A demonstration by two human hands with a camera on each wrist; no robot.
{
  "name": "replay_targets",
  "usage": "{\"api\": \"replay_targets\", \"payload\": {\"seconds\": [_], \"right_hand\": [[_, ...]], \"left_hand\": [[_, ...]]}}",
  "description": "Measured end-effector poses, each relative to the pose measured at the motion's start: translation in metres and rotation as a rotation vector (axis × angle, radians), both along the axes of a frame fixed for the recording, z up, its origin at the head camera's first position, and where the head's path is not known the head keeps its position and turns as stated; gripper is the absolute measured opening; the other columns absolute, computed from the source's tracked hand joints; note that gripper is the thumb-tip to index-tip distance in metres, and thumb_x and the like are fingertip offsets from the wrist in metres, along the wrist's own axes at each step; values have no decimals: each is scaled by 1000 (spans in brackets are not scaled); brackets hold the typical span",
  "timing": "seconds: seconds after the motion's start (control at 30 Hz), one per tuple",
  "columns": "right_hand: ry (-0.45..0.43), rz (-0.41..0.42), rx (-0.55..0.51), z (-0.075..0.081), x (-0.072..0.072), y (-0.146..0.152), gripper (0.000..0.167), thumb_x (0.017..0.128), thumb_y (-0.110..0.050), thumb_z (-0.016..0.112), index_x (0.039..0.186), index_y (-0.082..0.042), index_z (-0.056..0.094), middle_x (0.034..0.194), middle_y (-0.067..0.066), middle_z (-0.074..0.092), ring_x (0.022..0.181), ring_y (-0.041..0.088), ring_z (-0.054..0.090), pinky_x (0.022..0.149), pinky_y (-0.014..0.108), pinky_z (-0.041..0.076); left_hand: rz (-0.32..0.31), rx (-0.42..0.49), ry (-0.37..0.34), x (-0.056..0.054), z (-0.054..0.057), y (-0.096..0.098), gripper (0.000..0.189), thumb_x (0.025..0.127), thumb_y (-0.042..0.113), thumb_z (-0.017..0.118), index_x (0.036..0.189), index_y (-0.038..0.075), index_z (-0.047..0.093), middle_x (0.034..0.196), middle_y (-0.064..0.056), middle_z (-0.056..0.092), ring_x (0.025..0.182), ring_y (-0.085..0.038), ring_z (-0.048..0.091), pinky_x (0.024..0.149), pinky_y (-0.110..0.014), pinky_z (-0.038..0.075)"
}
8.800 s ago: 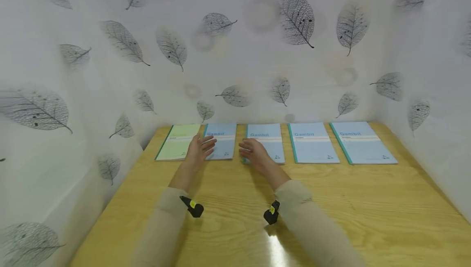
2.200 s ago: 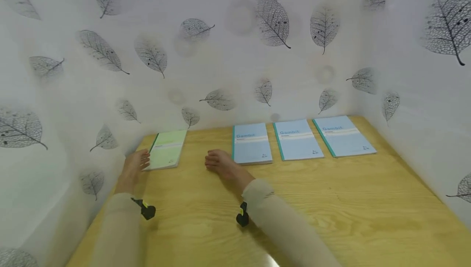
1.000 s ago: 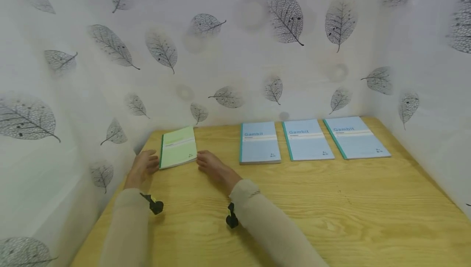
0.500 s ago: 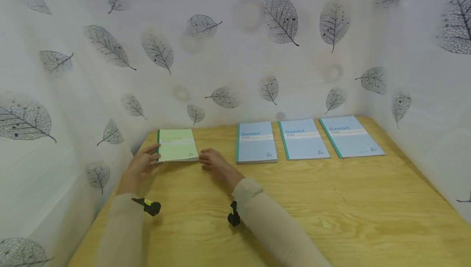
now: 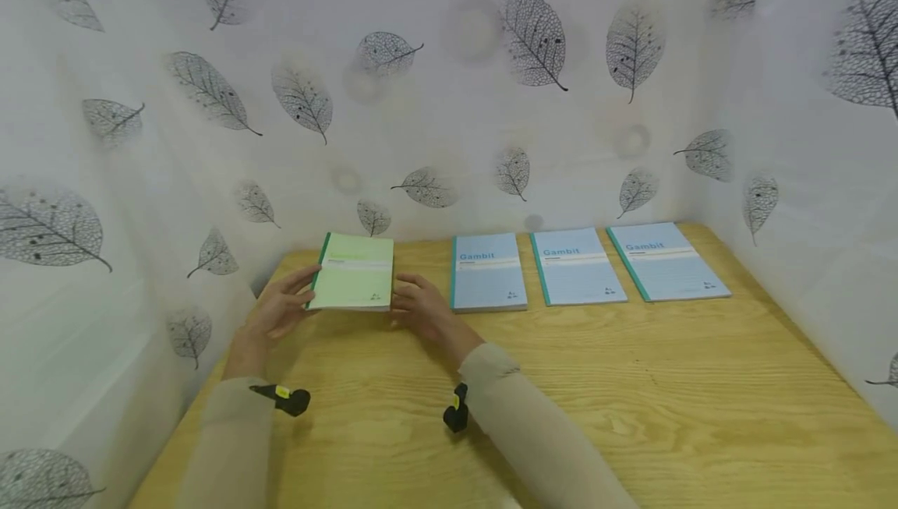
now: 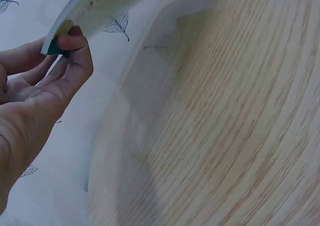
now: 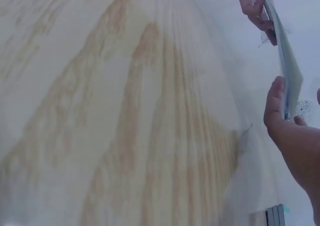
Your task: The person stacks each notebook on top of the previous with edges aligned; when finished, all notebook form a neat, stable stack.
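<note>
A green notebook (image 5: 354, 275) with a darker green spine is raised off the table at the back left, its cover facing up. My left hand (image 5: 281, 306) pinches it at the spine edge. The left wrist view shows the left hand's (image 6: 45, 80) fingers around the notebook's (image 6: 97, 5) lower corner, with the table below. At the opposite edge my right hand (image 5: 424, 308) holds the notebook. From the right wrist, the notebook (image 7: 295, 80) is slightly bowed between the left hand (image 7: 256, 8) and the right hand (image 7: 295, 141), whose fingers and thumb lie on either side.
Three blue "Gambit" places stand in a row: a thick-edged blue notebook (image 5: 489, 283), a middle blue notebook (image 5: 578, 279) and a right blue notebook (image 5: 669, 275). They lie on the wooden table (image 5: 561, 384). Leaf-patterned sheeting (image 5: 449, 119) encloses the back and sides.
The blue notebook beside the green one left its spot earlier. Both hands have since gone to the green notebook, straightened and raised it, and shifted it slightly right.
</note>
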State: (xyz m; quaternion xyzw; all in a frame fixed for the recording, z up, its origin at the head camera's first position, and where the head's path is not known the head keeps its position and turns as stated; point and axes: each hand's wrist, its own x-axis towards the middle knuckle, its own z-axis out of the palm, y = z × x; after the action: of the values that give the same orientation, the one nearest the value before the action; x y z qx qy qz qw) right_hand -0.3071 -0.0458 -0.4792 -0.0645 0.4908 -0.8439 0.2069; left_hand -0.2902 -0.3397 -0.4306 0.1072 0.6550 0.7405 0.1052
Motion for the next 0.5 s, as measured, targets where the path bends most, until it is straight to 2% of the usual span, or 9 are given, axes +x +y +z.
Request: {"api": "replay_targets", "payload": {"seconds": [0.07,0.17,0.3,0.43,0.5], "right_hand": [[-4,-28,-26,1,1,3,50,105,-3,56,153,-3,43,100,6,69,84,19,66,88,42,55],[22,-102,-5,5,0,9,53,102,-4,62,152,-6,45,116,8,68,90,16,67,92,38,56],[89,-177,77,16,-5,22,60,99,0,62,154,-11,43,142,17,56,107,23,64,95,38,57],[100,-206,142,25,-9,37,60,94,7,55,150,-14,53,150,18,51,124,31,59,102,37,54],[85,-230,156,28,-10,44,60,91,8,52,146,-13,58,152,15,51,131,31,55,100,35,53]], "left_hand": [[-24,40,9,0,-3,5,62,107,-8,41,164,-2,16,157,-13,34,115,-11,63,94,-28,58],[-46,85,13,-3,-6,17,60,107,-10,39,163,-1,20,147,-2,43,115,-12,63,94,-28,58],[-28,138,-19,-11,-7,39,60,106,-12,37,163,-1,21,143,-2,45,112,-12,64,89,-28,58],[-12,155,-36,-18,-8,60,62,106,-12,37,164,0,19,146,-2,44,113,-12,63,90,-29,58],[-16,160,-27,-20,-8,71,62,106,-12,37,164,-1,18,148,-3,43,115,-12,62,92,-29,58]]}}
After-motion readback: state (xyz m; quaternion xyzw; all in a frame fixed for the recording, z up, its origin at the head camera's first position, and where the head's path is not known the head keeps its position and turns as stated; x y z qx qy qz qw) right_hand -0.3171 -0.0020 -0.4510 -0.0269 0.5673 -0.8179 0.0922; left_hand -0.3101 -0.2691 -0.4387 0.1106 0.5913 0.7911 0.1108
